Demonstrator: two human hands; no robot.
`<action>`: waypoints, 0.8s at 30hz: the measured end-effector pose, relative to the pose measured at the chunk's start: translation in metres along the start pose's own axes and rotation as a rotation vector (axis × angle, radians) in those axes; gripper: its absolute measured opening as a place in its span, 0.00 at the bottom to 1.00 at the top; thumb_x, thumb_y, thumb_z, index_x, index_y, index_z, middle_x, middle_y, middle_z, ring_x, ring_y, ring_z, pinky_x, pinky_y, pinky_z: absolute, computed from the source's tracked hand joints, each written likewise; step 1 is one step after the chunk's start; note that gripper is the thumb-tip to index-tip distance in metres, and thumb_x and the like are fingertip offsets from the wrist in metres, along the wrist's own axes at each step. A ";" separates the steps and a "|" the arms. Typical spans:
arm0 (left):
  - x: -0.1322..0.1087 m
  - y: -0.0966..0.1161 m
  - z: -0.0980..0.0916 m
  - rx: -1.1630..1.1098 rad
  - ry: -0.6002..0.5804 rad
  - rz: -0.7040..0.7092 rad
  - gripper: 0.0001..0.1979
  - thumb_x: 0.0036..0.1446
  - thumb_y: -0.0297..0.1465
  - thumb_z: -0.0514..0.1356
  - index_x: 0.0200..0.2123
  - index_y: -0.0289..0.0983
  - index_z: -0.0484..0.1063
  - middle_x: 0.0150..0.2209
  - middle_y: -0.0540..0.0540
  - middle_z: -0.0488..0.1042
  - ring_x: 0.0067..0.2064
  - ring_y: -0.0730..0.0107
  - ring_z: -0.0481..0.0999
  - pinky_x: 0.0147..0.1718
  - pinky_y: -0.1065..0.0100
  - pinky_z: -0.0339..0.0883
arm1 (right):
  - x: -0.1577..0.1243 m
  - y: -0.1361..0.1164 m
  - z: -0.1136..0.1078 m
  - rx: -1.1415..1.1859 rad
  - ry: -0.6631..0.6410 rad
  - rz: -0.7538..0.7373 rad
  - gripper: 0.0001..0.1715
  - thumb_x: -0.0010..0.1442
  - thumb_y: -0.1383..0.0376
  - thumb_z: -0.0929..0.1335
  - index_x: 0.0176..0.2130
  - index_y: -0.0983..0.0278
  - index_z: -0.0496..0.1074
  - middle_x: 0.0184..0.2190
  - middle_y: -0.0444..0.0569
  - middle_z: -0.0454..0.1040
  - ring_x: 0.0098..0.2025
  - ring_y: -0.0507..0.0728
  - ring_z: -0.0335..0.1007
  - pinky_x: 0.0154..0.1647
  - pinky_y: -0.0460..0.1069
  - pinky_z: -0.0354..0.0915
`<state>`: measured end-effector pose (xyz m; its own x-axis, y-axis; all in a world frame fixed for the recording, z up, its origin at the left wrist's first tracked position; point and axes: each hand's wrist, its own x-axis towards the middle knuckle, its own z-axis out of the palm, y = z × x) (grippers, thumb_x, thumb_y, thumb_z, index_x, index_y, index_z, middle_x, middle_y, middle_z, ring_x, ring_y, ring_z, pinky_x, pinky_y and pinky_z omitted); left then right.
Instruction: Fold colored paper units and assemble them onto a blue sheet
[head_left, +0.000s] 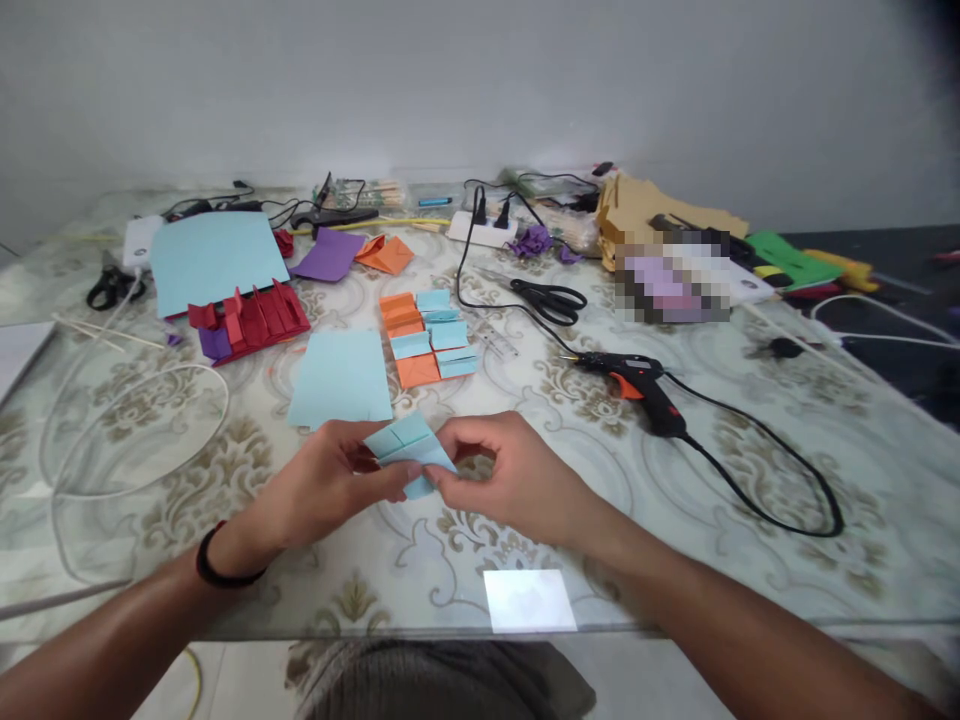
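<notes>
A small folded piece of light blue paper (409, 445) with crease lines is pinched between my two hands above the near part of the table. My left hand (330, 480) has its thumb on the paper's front, with the fingers behind it partly hidden. My right hand (502, 475) grips the paper's right corner between thumb and forefinger. Just beyond lies a flat light blue sheet (341, 375). Folded orange and light blue pieces (427, 340) sit in two columns past my hands. Farther left is a group of folded red pieces (259, 318) with a purple one at its end.
A black glue gun (641, 385) with a looping cord lies on the right, near black-handled scissors (547, 300). A white power strip (484, 228) stands at the back. Blue sheets (217, 260), purple paper (328, 254) and a white cable (142, 490) occupy the left. Brown paper (652, 205) is piled back right.
</notes>
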<state>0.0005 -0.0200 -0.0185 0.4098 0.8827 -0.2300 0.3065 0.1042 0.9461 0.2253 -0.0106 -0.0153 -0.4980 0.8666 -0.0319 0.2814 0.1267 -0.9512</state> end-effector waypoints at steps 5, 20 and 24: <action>-0.001 -0.003 0.004 0.011 -0.054 0.049 0.11 0.64 0.38 0.66 0.36 0.36 0.82 0.32 0.48 0.81 0.33 0.69 0.76 0.33 0.70 0.69 | -0.001 -0.004 0.002 -0.103 -0.009 0.018 0.06 0.53 0.68 0.70 0.26 0.64 0.70 0.22 0.39 0.68 0.26 0.49 0.58 0.27 0.46 0.56; 0.002 0.003 0.002 -0.007 0.050 0.024 0.13 0.60 0.36 0.64 0.26 0.35 0.74 0.23 0.52 0.70 0.26 0.73 0.65 0.27 0.70 0.60 | 0.004 -0.003 -0.021 -0.115 0.090 -0.019 0.06 0.49 0.73 0.70 0.25 0.63 0.73 0.24 0.41 0.77 0.28 0.52 0.70 0.31 0.46 0.65; 0.003 0.008 -0.001 -0.009 0.045 0.027 0.14 0.60 0.37 0.63 0.25 0.36 0.73 0.24 0.51 0.73 0.27 0.71 0.69 0.28 0.69 0.63 | 0.005 -0.002 -0.027 -0.043 0.107 -0.080 0.03 0.55 0.70 0.71 0.29 0.63 0.74 0.28 0.44 0.78 0.32 0.54 0.73 0.37 0.48 0.69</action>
<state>0.0034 -0.0162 -0.0117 0.3786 0.9051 -0.1936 0.2879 0.0837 0.9540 0.2445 0.0066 -0.0053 -0.4310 0.8989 0.0784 0.2800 0.2158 -0.9354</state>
